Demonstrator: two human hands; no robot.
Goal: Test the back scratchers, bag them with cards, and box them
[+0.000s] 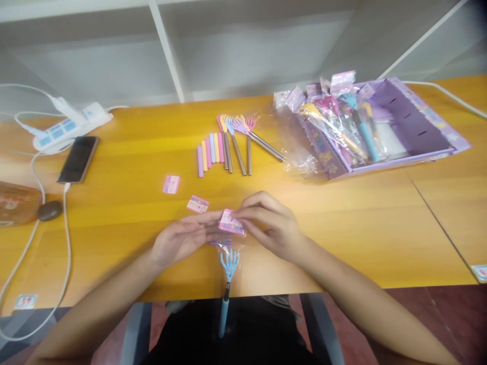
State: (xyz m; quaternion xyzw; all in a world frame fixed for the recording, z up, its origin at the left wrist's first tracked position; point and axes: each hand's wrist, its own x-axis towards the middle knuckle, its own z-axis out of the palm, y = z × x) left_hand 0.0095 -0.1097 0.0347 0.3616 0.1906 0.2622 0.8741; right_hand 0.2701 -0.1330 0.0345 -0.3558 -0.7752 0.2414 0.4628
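Between its thumb and fingertips my right hand (272,225) pinches a small pink printed card (232,223). My left hand (184,235) is open, its fingers stretched out flat towards the card's left edge. Just below both hands, a blue hand-shaped back scratcher (230,264) lies in a clear plastic bag, its handle reaching past the table edge over my lap. The bag's top lies close under the card; whether the left fingertips touch it I cannot tell. Two more pink cards, one nearer (198,204) and one farther left (171,184), rest on the table.
Colourful handle sleeves (211,149) and unbagged back scratchers (239,144) lie farther back on the wooden table (125,167). A purple box (411,116) with bagged scratchers stands back right. On the left are a phone (78,159), a power strip (72,126) and loose white cables.
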